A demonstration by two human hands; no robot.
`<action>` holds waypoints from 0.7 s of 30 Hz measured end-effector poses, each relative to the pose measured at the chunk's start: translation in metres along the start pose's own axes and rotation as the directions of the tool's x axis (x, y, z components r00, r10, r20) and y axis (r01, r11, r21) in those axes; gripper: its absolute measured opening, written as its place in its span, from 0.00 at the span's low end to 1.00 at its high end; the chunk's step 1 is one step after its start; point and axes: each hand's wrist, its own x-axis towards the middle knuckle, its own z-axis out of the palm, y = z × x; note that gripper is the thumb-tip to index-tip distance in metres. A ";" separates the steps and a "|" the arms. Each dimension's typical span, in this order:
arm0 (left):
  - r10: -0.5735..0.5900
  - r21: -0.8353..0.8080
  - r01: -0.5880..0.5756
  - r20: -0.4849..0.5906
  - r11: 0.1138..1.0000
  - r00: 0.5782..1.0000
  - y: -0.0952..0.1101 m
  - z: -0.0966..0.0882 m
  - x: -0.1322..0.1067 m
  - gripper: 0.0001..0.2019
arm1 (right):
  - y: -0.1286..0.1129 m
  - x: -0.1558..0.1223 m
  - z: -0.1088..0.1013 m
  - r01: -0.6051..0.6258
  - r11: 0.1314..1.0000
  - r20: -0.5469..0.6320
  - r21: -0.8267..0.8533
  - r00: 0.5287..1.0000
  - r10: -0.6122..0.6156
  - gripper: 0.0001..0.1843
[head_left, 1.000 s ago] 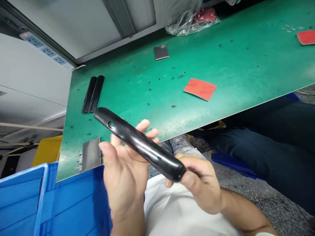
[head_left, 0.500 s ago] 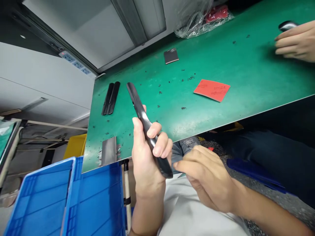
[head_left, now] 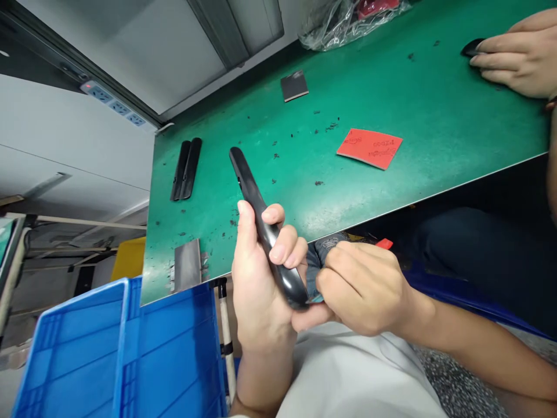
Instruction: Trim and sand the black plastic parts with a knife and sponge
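My left hand (head_left: 256,278) is wrapped round the lower half of a long glossy black plastic part (head_left: 255,200), which points up and away over the near edge of the green table (head_left: 435,116). My right hand (head_left: 361,287) is closed in a pinch against the part's lower end, with a small thin piece showing between thumb and fingers that I cannot make out. A red sandpaper sheet (head_left: 369,148) lies flat on the table beyond my hands.
Two black strips (head_left: 185,168) lie at the table's left. A dark square pad (head_left: 295,86), a grey metal piece (head_left: 187,264) and a plastic bag (head_left: 343,20) are also there. Another person's hand (head_left: 513,55) rests at the far right. Blue crates (head_left: 122,354) stand lower left.
My left hand has taken the part from a flat, two-handed hold into an upright grip. My right hand left the end, then came back pinched against it. Another person's hand entered at right.
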 end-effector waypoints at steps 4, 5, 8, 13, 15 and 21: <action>-0.046 -0.137 0.034 -0.088 0.990 0.995 0.000 0.004 -0.001 0.24 | 0.000 0.000 0.002 0.024 0.999 -0.046 -0.037 0.999 -0.026 0.27; -0.061 -0.168 0.043 -0.106 0.985 0.993 0.000 0.005 -0.001 0.23 | 0.000 -0.001 0.004 0.028 0.998 -0.054 -0.048 0.998 -0.031 0.27; -0.071 -0.231 0.039 -0.130 0.972 0.989 0.001 0.008 -0.001 0.22 | 0.001 -0.002 0.007 0.058 0.996 -0.089 -0.070 0.994 -0.064 0.24; 0.055 -0.085 -0.061 -0.077 0.994 0.996 -0.001 -0.001 -0.005 0.19 | -0.003 0.000 0.003 -0.157 0.870 -0.086 0.467 0.971 0.221 0.15; 0.184 0.194 -0.179 -0.009 0.965 0.983 0.001 -0.015 -0.012 0.16 | -0.005 0.003 -0.006 -0.275 0.627 0.009 0.729 0.920 0.393 0.11; 0.728 0.740 -0.577 0.600 -0.347 0.332 0.032 -0.072 -0.048 0.38 | -0.011 0.010 -0.029 -0.390 0.248 0.224 0.887 0.832 0.507 0.11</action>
